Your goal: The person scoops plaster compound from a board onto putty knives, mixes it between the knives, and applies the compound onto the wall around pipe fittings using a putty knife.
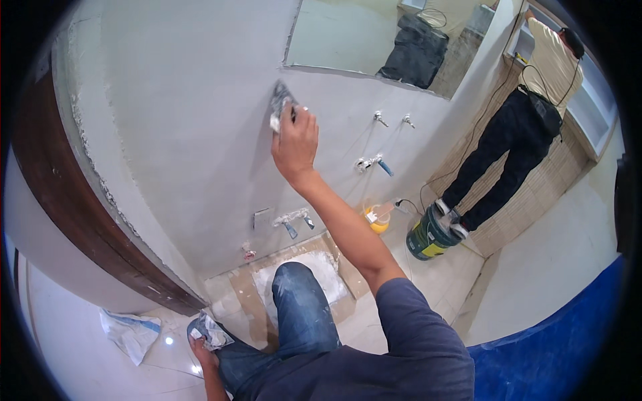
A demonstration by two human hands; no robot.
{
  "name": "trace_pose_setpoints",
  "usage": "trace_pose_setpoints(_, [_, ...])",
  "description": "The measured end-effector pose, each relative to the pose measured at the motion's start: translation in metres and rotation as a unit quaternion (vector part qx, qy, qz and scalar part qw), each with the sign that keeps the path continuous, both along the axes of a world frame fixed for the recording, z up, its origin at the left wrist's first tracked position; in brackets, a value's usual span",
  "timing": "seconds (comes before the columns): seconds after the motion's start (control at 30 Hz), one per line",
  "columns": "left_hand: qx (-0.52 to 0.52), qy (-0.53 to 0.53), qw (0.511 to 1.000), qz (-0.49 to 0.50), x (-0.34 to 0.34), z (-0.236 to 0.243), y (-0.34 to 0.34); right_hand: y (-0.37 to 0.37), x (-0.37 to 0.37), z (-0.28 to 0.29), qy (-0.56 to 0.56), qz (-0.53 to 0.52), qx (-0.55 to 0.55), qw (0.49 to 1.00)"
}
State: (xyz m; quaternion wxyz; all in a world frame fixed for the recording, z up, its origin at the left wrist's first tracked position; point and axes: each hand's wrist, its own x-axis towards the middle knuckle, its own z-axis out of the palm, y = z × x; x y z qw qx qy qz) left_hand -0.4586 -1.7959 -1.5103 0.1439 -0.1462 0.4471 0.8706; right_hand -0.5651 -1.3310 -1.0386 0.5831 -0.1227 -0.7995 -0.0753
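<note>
My right hand (297,144) reaches up to the pale plastered wall (194,120), closed around a putty knife (281,97). Its grey, putty-smeared blade lies at the wall surface, just below the left corner of a mirror (361,40). Low at the left, beside my knee, my left hand (205,354) is closed on a putty-smeared flat scraper (212,333). White putty shows on that scraper; its handle is hidden by my fingers.
Pipe stubs (374,164) jut from the wall at right. A person (511,134) stands on a green bucket (428,235) near shelves. Below me lies putty-stained cardboard (348,304). A yellow container (376,226) stands by the wall; a white sack (132,334) lies lower left.
</note>
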Motion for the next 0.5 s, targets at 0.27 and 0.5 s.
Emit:
trace_pose_setpoints(0.27, [0.014,0.019,1.000,-0.004,0.001,-0.003,-0.001,0.064,0.043,0.032,0.026,0.010,0.210,0.977])
trace_pose_setpoints(0.5, [0.016,0.020,1.000,0.017,0.005,0.018,0.009,0.112,0.025,0.047,0.038,-0.036,0.236,0.970])
